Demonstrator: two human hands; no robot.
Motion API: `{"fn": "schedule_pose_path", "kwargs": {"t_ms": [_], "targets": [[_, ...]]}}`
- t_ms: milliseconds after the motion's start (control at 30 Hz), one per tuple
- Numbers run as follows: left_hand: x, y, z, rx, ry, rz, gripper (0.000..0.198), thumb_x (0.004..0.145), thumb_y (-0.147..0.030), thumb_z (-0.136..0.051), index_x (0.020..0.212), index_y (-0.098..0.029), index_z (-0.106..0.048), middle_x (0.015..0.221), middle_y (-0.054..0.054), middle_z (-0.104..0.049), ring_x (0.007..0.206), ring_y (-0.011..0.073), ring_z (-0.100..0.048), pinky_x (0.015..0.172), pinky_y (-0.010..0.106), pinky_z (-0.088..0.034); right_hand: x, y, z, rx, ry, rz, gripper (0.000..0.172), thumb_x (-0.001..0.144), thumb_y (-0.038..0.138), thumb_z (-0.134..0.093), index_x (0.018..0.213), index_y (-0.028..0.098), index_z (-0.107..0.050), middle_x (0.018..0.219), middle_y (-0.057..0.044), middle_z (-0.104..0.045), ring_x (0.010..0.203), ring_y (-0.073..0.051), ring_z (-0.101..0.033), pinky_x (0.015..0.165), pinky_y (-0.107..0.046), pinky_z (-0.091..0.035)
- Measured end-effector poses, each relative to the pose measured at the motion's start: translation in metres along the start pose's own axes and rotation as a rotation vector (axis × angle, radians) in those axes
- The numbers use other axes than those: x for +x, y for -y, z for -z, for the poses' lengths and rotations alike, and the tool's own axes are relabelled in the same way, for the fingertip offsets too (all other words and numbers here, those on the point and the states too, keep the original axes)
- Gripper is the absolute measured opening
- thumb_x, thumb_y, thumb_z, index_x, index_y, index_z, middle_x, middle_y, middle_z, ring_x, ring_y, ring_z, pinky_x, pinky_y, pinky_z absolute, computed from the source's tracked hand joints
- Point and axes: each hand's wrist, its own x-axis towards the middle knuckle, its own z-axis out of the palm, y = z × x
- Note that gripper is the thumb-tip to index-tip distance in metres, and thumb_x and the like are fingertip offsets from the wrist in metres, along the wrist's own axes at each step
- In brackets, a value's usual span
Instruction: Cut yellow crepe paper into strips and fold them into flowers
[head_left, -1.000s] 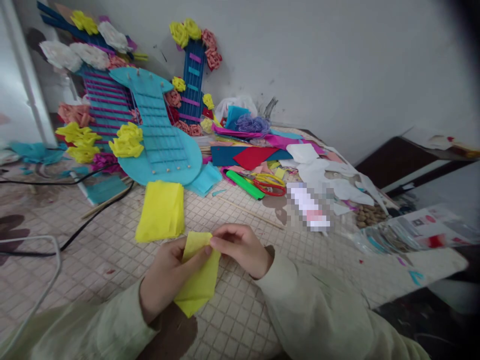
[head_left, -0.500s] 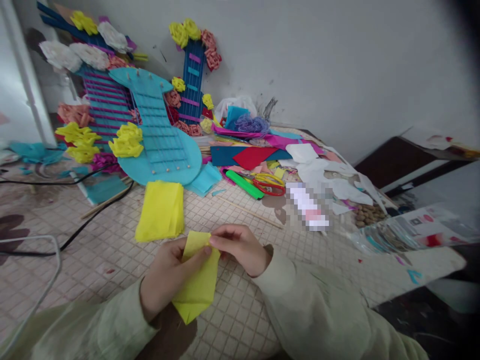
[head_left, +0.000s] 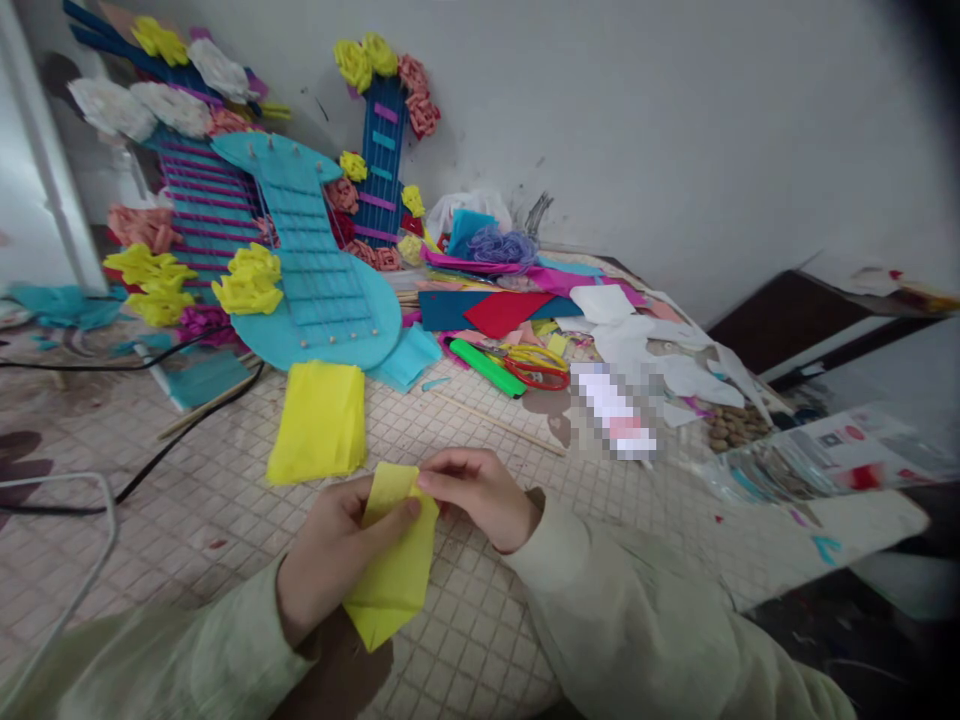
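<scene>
Our left hand (head_left: 326,550) grips a yellow sheet (head_left: 401,565), thumb across its front; our right hand (head_left: 484,498) pinches its far right corner; the sheet, creased and pointed at its near end, is nearer than the yellow stack (head_left: 319,420)

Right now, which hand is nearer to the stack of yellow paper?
Left. The left hand is just on the near side of the stack of yellow paper; the right hand is farther off, to its right, at the yellow sheet both hold.

Grid-patterned tabletop (head_left: 459,650) with yellow stack (head_left: 318,425), thin stick (head_left: 502,424) and, seemingly, clear bottle (head_left: 829,450).
</scene>
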Motion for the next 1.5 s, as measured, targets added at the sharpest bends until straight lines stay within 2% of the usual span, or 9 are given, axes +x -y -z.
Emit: {"fn": "schedule_pose_path", "kwargs": {"t_ms": [133,500,700,1233,1500], "targets": [[0.0,0.001,0.001,0.012,0.009,0.016,0.014,0.062,-0.031,-0.066,0.065,-0.018,-0.065,0.056,-0.002,-0.059,0.048,0.0121,-0.051,0.041,0.02,-0.038,0.001,-0.003,0.001,-0.006,0.015,0.034,0.026,0.062,0.04,-0.069,0.065,0.015,-0.064,0.049,0.004,-0.051,0.044,-0.007,-0.043,0.043,-0.021,-0.034],[0.0,0.001,0.001,0.014,0.031,0.033,0.013,0.061,-0.03,-0.066,0.065,-0.018,-0.065,0.056,-0.002,-0.058,0.049,0.0122,-0.05,0.043,0.02,-0.039,0.002,-0.003,0.002,0.009,0.004,0.032,0.027,0.057,0.039,-0.071,0.065,0.014,-0.064,0.05,0.004,-0.053,0.045,-0.006,-0.043,0.044,-0.021,-0.033],[0.001,0.004,0.001,0.014,0.05,0.054,0.017,0.063,-0.032,-0.066,0.071,-0.017,-0.065,0.06,-0.002,-0.059,0.052,0.0113,-0.05,0.043,0.019,-0.04,0.002,-0.003,0.003,0.005,0.0,0.028,0.026,0.056,0.036,-0.073,0.065,0.013,-0.064,0.052,0.002,-0.055,0.046,-0.007,-0.045,0.046,-0.022,-0.035],[0.002,0.01,0.003,0.044,0.069,0.05,0.024,0.066,-0.039,-0.063,0.069,-0.016,-0.064,0.058,-0.002,-0.056,0.05,0.0103,-0.048,0.042,0.019,-0.038,0.002,-0.006,0.004,-0.001,0.015,0.054,0.025,0.059,0.037,-0.071,0.066,0.014,-0.064,0.052,0.003,-0.054,0.046,-0.007,-0.044,0.046,-0.022,-0.033],[0.004,0.01,0.004,0.084,0.027,0.045,0.027,0.066,-0.043,-0.061,0.066,-0.015,-0.061,0.056,-0.001,-0.054,0.049,0.0107,-0.047,0.041,0.02,-0.036,0.0,-0.004,0.003,-0.079,-0.024,0.059,0.026,0.059,0.037,-0.072,0.068,0.013,-0.066,0.058,0.001,-0.058,0.05,-0.007,-0.046,0.048,-0.022,-0.037]]}}
